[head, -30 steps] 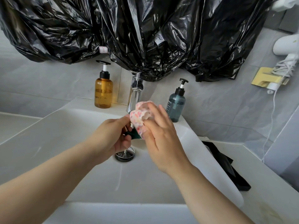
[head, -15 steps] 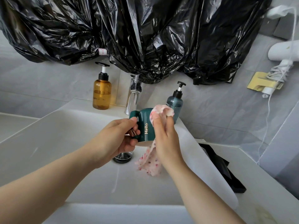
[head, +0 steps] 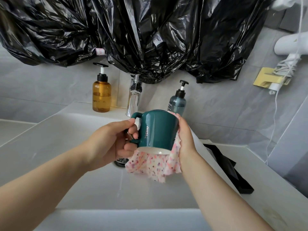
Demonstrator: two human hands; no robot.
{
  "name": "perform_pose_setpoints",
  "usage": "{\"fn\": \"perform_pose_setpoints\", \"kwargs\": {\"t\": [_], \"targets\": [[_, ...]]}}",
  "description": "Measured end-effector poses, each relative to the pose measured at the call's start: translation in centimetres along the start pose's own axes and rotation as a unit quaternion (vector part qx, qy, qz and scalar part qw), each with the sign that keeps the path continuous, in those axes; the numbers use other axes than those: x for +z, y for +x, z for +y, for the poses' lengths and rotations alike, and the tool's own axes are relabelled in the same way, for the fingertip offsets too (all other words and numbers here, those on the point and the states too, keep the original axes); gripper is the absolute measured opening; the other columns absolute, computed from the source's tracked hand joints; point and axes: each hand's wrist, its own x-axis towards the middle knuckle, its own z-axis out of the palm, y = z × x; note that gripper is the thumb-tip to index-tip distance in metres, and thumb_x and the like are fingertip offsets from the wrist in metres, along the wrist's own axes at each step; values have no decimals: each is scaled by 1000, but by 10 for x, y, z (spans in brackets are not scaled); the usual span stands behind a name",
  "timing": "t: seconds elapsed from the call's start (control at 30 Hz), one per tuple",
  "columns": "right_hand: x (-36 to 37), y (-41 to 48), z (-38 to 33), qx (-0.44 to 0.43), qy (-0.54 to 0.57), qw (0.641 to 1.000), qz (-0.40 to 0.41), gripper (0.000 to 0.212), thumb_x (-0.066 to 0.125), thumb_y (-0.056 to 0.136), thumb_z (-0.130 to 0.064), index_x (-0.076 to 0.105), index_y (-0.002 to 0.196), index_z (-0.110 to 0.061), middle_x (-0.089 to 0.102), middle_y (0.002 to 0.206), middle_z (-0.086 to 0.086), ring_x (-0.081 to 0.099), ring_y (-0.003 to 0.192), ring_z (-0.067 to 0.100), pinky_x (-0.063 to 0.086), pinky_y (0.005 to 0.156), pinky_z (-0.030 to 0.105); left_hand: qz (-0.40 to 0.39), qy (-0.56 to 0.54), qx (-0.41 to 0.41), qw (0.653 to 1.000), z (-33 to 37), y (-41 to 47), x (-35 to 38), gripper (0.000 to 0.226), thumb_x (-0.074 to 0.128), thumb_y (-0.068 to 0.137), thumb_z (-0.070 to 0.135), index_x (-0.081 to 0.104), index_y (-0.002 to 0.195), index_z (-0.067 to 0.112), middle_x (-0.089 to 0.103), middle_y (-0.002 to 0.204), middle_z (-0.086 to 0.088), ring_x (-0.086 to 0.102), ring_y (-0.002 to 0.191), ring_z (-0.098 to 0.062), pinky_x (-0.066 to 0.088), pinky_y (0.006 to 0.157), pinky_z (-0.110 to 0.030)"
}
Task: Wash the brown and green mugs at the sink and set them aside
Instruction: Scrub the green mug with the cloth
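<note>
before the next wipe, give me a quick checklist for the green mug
1. The left hand grips the green mug by its handle: ok.
2. The right hand holds the spotted cloth against the mug's side: ok.
3. The mug is held over the sink, so drips fall inside it: ok.
4. Water is running from the faucet: cannot tell, because the mug and hand hide the space below the spout.
5. The brown mug is washed and set aside: cannot tell, it is not in view.
</note>
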Motion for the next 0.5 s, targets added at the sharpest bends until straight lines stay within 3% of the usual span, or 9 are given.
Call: {"fn": "perform_pose_setpoints", "kwargs": {"t": [0.13, 0.2, 0.27, 0.37, 0.47, 0.5], "targets": [[-1, -1, 1, -35, -49, 998, 16, 24, 52, 95, -35, 68, 84, -21, 72, 67, -4, 68, 67, 10, 50, 71, 26, 2, 46, 13, 999, -1, 2, -2, 24, 52, 81, 27, 41, 69, 10, 46, 64, -3, 32, 45, -13, 21, 40, -19], [0, -2, 6, -44, -78, 996, 19, 30, 55, 87, -46, 71, 88, -20, 74, 83, 3, 68, 90, 22, 50, 95, 39, 9, 79, 32, 996, -2, 3, -2, 26, 50, 86, 26, 40, 68, 10, 45, 64, -3, 32, 46, -13, 21, 41, -19], [-1, -2, 10, -59, -113, 992, 20, 33, 51, 87, -50, 72, 87, -25, 73, 95, 7, 66, 103, 30, 44, 104, 49, 21, 110, 48, 993, -2, 4, -5, 32, 46, 96, 23, 40, 68, 10, 45, 63, -2, 32, 46, -13, 22, 42, -19], [-2, -6, 11, -100, -177, 979, 8, 38, 44, 98, -42, 72, 76, -28, 72, 96, 10, 66, 101, 30, 49, 95, 45, 33, 151, 69, 986, -1, 3, -9, 35, 52, 98, 23, 44, 67, 7, 44, 64, -3, 33, 46, -14, 26, 41, -19], [0, -12, 8, -138, -250, 958, -4, 35, 38, 102, -33, 62, 83, -17, 64, 80, 1, 57, 73, 13, 43, 65, 27, 40, 182, 76, 979, -3, 3, -13, 35, 58, 94, 26, 46, 66, 8, 44, 65, -3, 35, 46, -15, 28, 42, -19], [0, -14, 7, -149, -269, 951, -13, 35, 38, 102, -31, 61, 80, -16, 60, 74, -2, 52, 67, 10, 39, 62, 26, 37, 191, 75, 978, -4, 3, -13, 33, 60, 89, 29, 47, 65, 10, 45, 64, -2, 36, 46, -15, 30, 41, -19]]}}
